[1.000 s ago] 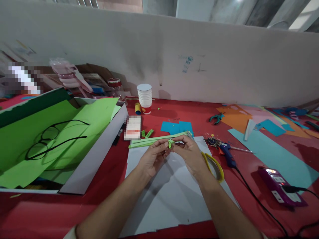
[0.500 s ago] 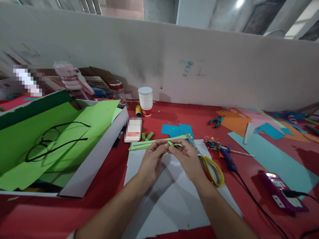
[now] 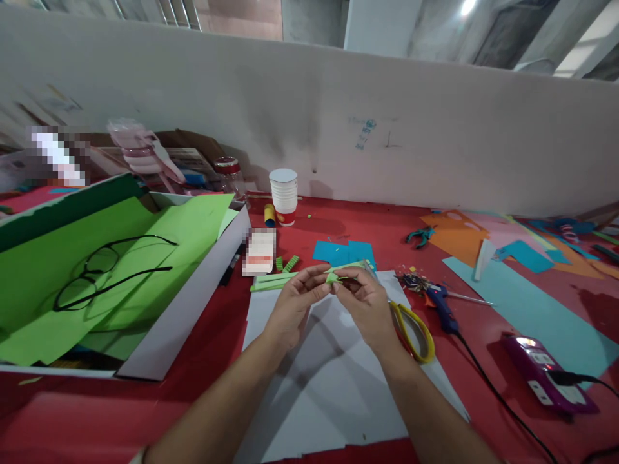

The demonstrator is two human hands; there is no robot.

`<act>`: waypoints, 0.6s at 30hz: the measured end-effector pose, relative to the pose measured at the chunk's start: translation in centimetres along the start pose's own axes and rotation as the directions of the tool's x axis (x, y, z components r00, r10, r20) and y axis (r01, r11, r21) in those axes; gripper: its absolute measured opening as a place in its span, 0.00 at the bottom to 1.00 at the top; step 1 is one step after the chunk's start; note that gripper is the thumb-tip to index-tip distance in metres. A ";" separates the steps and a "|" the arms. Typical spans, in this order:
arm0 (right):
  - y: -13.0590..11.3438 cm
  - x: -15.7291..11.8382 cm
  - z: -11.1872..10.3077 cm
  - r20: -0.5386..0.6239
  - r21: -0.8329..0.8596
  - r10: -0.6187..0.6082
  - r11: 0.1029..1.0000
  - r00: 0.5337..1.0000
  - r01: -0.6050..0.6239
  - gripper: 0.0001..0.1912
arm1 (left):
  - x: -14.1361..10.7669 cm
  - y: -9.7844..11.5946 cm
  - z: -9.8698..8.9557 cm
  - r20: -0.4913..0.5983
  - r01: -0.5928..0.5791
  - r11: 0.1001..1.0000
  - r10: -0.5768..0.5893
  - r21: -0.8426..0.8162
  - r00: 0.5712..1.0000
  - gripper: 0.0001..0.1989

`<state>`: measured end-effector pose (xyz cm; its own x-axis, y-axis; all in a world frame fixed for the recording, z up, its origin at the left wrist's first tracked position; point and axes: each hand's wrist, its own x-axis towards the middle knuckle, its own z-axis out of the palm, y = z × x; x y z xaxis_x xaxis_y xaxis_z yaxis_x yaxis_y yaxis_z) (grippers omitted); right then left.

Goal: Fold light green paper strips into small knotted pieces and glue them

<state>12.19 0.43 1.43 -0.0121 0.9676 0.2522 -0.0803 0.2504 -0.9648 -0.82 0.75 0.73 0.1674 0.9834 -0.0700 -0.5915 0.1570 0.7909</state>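
Between the fingertips of both hands is a small folded green paper strip. My left hand pinches it from the left, and my right hand from the right. Both hands are above white paper sheets. Long light-green strips lie just behind my left hand. Scissors with yellow handles rest beside my right hand, their blades partly hidden by it. Two small folded green pieces lie behind the strips, near blue paper squares.
An open box with green paper and glasses stands left. Paper cups stand at the back. On the right are a glue gun, pliers, a purple power strip and coloured paper.
The fingers have shifted slightly around the small green strip, and its loose end no longer extends as far to the right. The surroundings look the same.
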 end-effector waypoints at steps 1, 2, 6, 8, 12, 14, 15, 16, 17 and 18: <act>-0.1 0.0 0.0 -0.003 -0.029 -0.026 0.999 1.000 0.026 0.08 | 0.0 0.1 -0.1 0.007 -0.005 1.000 0.005 0.022 1.000 0.16; -0.2 0.0 0.0 -0.004 -0.059 -0.050 0.997 0.999 0.050 0.08 | 0.1 0.2 -0.1 0.014 -0.013 0.999 0.012 0.048 1.000 0.16; -0.7 -0.2 0.0 0.009 -0.153 -0.117 0.981 0.993 0.117 0.08 | 0.2 0.7 -0.4 0.048 -0.035 0.987 0.028 0.156 0.998 0.14; -1.0 -0.2 -0.1 0.024 -0.169 -0.131 0.977 0.991 0.133 0.08 | 0.2 0.9 -0.5 0.082 -0.030 0.982 0.014 0.186 0.997 0.15; -1.2 -0.2 -0.2 0.058 -0.175 -0.129 0.975 0.990 0.137 0.08 | 0.3 1.2 -0.7 0.111 -0.040 0.972 0.014 0.231 0.994 0.15; -1.1 -0.3 -0.1 0.071 -0.124 -0.094 0.987 0.993 0.102 0.09 | 0.3 1.2 -0.7 0.079 -0.053 0.971 0.035 0.233 0.996 0.13; -1.1 -0.3 0.0 0.073 -0.091 -0.075 0.993 0.995 0.081 0.10 | 0.4 1.1 -0.8 0.058 -0.057 0.973 0.045 0.225 0.997 0.13; -1.0 -0.3 0.0 0.071 -0.067 -0.062 0.996 0.996 0.067 0.11 | 0.4 1.0 -0.8 0.037 -0.060 0.975 0.053 0.213 0.998 0.12; -1.0 -0.3 0.1 0.067 -0.055 -0.060 0.996 0.996 0.064 0.10 | 0.4 1.0 -0.8 0.020 -0.062 0.978 0.059 0.200 0.998 0.11; -1.0 -0.4 0.1 0.067 -0.057 -0.066 0.996 0.996 0.070 0.10 | 0.4 0.9 -0.8 0.009 -0.063 0.980 0.063 0.189 0.998 0.11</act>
<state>12.21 -0.17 2.33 -0.0733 0.9445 0.3202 -0.0237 0.3193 -0.9474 -1.89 1.35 0.94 0.1366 0.9905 -0.0148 -0.4408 0.0742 0.8945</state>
